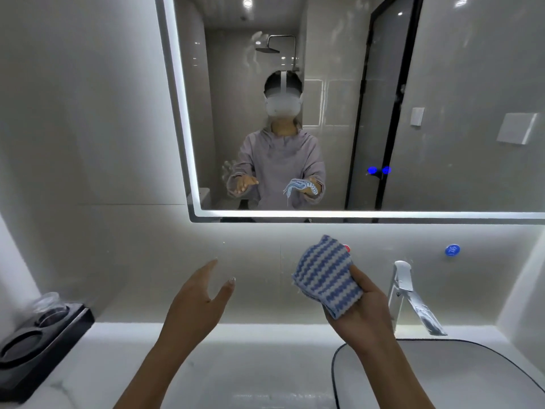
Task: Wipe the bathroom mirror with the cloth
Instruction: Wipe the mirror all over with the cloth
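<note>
A large wall mirror (442,84) with a lit white edge fills the upper right of the head view. Smears and a handprint show on its glass at the left. Below the mirror's lower edge, my right hand (364,312) holds a folded blue-and-white striped cloth (326,276). The cloth is clear of the glass, in front of the wall tiles. My left hand (196,302) is raised beside it with fingers apart and nothing in it. The mirror reflects a person in a grey top wearing a headset, with both hands held out.
A white counter (236,349) runs along the bottom, with a sink basin (442,376) at the right. A chrome tap (410,293) stands right of my right hand. A black tray (38,343) with cups sits at the left. A blue knob (452,250) is on the wall.
</note>
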`<act>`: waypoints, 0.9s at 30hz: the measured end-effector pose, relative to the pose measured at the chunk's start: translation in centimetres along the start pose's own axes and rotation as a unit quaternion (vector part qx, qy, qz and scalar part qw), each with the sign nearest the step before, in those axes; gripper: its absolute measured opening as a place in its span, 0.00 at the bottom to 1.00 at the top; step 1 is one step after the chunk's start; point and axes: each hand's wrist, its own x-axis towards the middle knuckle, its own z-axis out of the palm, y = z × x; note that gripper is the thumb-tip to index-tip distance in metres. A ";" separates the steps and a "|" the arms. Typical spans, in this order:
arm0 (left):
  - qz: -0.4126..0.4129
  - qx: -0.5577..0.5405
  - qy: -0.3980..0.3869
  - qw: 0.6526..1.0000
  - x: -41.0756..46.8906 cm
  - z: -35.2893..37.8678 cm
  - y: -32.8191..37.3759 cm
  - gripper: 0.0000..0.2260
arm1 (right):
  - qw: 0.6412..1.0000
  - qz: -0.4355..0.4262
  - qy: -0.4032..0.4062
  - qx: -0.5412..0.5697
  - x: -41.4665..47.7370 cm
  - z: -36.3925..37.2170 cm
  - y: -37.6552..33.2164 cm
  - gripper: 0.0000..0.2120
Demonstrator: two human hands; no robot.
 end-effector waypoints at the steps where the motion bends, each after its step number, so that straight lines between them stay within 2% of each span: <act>1: 0.005 0.005 -0.002 1.000 0.6 -0.7 -0.7 0.28 | 1.000 -0.004 -0.002 0.002 0.5 0.4 0.8 0.16; 13: 0.068 0.042 0.007 0.997 7.1 -7.0 -6.7 0.28 | 0.999 -0.046 -0.005 -0.002 5.1 5.1 8.5 0.18; 27: 0.107 0.072 0.024 0.991 10.1 -6.1 -5.8 0.31 | 0.998 -0.061 -0.006 -0.029 7.0 6.5 6.3 0.18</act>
